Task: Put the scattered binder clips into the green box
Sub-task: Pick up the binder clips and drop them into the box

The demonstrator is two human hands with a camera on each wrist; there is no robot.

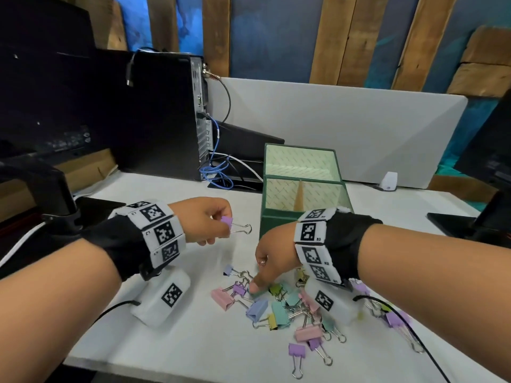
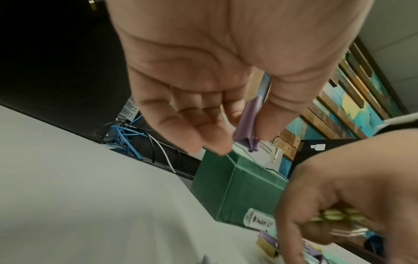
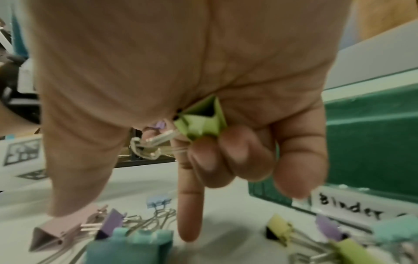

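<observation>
Left hand (image 1: pixel 206 221) is up off the table, thumb and forefinger pinching a purple clip (image 1: pixel 227 220) by its body, wire handles pointing toward the green box (image 1: pixel 279 217), which stands open just beyond. Right hand (image 1: pixel 272 257) is down in the scattered binder clips (image 1: pixel 279 308), index finger extended to the white table (image 1: pixel 171 341), the other fingers curled. Black computer tower (image 1: pixel 163 111) with blue cables behind, a grey divider (image 1: pixel 345 128), wood-plank wall further back. The right wrist camera catches what the head view misses: a green clip (image 3: pixel 201 121) tucked in that palm under the curled fingers, and a handwritten label (image 3: pixel 353 207) on the box front.
</observation>
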